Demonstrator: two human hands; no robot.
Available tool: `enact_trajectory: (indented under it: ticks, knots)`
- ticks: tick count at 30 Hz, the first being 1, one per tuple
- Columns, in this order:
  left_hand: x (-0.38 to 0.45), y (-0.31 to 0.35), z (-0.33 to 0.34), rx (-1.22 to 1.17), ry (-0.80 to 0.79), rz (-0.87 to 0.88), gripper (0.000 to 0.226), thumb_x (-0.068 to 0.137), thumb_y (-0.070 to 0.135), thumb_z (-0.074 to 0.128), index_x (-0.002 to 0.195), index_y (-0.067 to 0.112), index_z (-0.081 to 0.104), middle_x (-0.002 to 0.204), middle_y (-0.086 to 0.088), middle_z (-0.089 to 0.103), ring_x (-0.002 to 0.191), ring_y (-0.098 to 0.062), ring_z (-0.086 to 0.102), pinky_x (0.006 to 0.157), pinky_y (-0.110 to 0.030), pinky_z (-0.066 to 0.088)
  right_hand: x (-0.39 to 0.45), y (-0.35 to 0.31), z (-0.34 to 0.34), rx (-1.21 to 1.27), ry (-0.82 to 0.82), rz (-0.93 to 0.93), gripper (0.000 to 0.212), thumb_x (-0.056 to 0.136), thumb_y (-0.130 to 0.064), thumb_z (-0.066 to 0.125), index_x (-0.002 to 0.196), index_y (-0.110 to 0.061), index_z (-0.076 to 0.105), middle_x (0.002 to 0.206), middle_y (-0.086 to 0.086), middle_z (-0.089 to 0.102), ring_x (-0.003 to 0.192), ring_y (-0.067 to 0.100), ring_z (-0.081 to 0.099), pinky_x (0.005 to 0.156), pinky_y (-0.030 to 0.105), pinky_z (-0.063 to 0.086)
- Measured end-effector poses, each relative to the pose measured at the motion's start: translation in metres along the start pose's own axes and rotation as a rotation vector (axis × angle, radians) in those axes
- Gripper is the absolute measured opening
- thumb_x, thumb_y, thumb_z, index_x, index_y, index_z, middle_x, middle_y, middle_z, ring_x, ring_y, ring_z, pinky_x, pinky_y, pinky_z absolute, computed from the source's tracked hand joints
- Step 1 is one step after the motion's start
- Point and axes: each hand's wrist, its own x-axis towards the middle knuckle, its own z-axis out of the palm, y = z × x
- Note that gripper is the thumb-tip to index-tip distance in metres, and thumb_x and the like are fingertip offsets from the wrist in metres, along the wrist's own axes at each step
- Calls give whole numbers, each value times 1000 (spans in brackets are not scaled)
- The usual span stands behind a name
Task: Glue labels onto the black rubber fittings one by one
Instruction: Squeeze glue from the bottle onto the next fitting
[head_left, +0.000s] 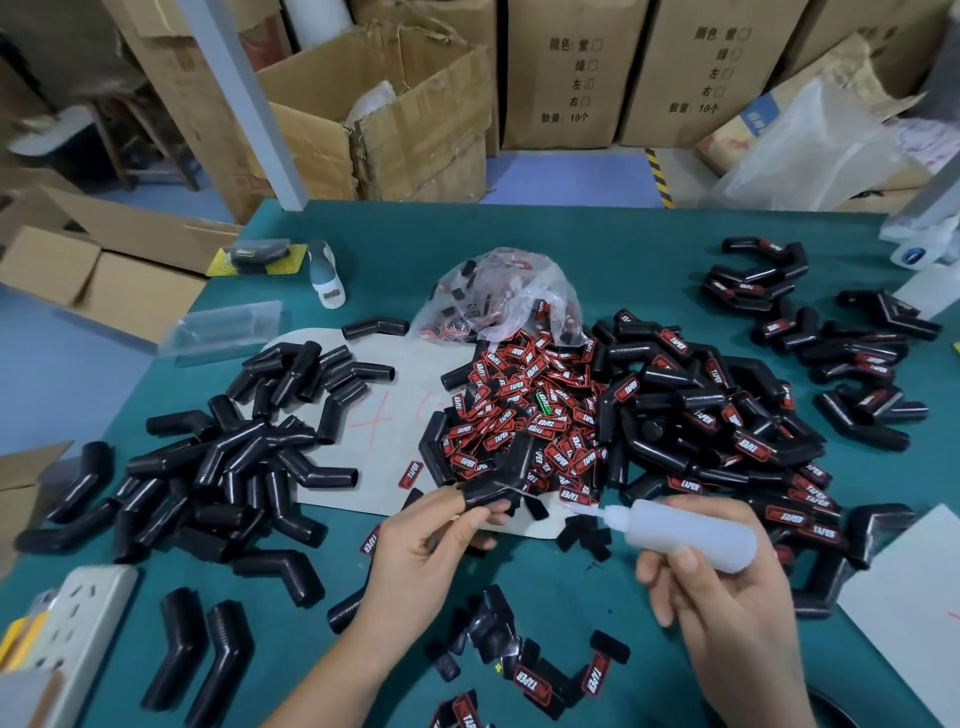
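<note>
small factory packing room | stacked printed cartons (566, 73) — green worktable (649, 239) heaped with rubber fittings (691, 410)

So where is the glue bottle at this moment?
In the head view the glue bottle is low and right of centre, held by the right hand, its nozzle pointing left toward the black piece pinched in the left hand.

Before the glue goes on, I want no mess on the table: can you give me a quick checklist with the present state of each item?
1. Left hand pinches a black piece: ok.
2. Whether that piece is a label, back up: cannot tell.
3. Right hand grips the glue bottle: ok.
4. Nozzle aimed toward the piece: ok.
5. Nozzle touching the piece: not ok, a gap shows.
6. Unlabelled fittings lie within view on the left: ok.
</note>
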Motion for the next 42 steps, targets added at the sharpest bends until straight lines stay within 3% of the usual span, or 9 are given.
enact_trajectory:
  ticks: [2, 4, 7, 15, 20, 25, 31, 39, 42]
  knots:
    - [0, -2, -1, 67, -13, 55, 24, 104, 37, 62, 116, 30, 81, 112, 2, 78, 104, -21, 75, 83, -30, 62, 2, -4, 3, 61, -54, 31, 13, 88, -25, 73, 99, -17, 71, 100, 23, 67, 61, 19, 61, 46, 25, 45]
    - [1, -4, -2, 117, -5, 97, 23, 106, 40, 61, 115, 35, 81, 117, 5, 76, 104, -19, 74, 84, -31, 61, 2, -2, 1, 68, -72, 72, 38, 81, -46, 84, 97, -15, 69, 108, 20, 67, 64, 20, 60, 50, 25, 46]
    - [1, -7, -2, 156, 35, 135, 22, 106, 40, 60, 111, 36, 81, 120, 6, 74, 104, -19, 73, 84, -40, 62, 1, 0, -2, 87, -61, 97, 8, 86, -17, 66, 94, -15, 66, 116, 21, 65, 65, 22, 56, 61, 27, 51]
    - [-2, -11, 0, 154, 125, 177, 23, 106, 33, 62, 114, 23, 82, 122, 1, 74, 109, -30, 72, 89, -58, 61, -1, -1, -5, -4, -31, 161, 45, 79, -14, 71, 122, -28, 68, 120, 2, 70, 78, 23, 59, 81, 25, 58]
    - [-3, -4, 4, 181, 147, 257, 30, 104, 22, 62, 120, 40, 78, 126, 5, 72, 115, -25, 71, 95, -41, 60, 0, -3, -5, -31, -11, 184, 54, 72, -12, 77, 123, -25, 66, 122, 8, 70, 108, 33, 67, 98, 47, 57]
    - [-2, -2, 5, 222, 190, 290, 26, 100, 15, 62, 112, 30, 80, 128, 17, 68, 111, -11, 71, 92, -15, 55, 1, -2, -5, -46, -3, 150, 61, 74, -15, 77, 131, -32, 64, 126, 5, 69, 100, 28, 70, 88, 39, 61]
    - [-4, -1, 7, 118, 200, 186, 21, 105, 38, 62, 116, 40, 80, 124, 7, 67, 106, -28, 72, 91, -36, 62, 0, 0, -4, -87, -30, 122, 54, 71, -17, 80, 120, -38, 71, 115, -2, 72, 87, 24, 71, 69, 25, 59]
    - [-2, 5, 8, 45, 234, 25, 14, 101, 30, 71, 94, 24, 82, 92, 5, 53, 72, -12, 53, 65, -16, 43, -7, -7, 9, -166, 89, -16, 32, 90, -33, 75, 115, -50, 68, 108, -14, 70, 73, 13, 68, 71, 22, 59]
    - [-1, 9, 9, 36, 231, 32, 18, 98, 14, 67, 88, 24, 78, 86, 13, 52, 68, -1, 53, 64, -9, 40, -9, -6, 10, -206, 121, -77, 40, 88, -20, 81, 108, -53, 68, 107, -16, 70, 83, 10, 72, 76, 20, 60]
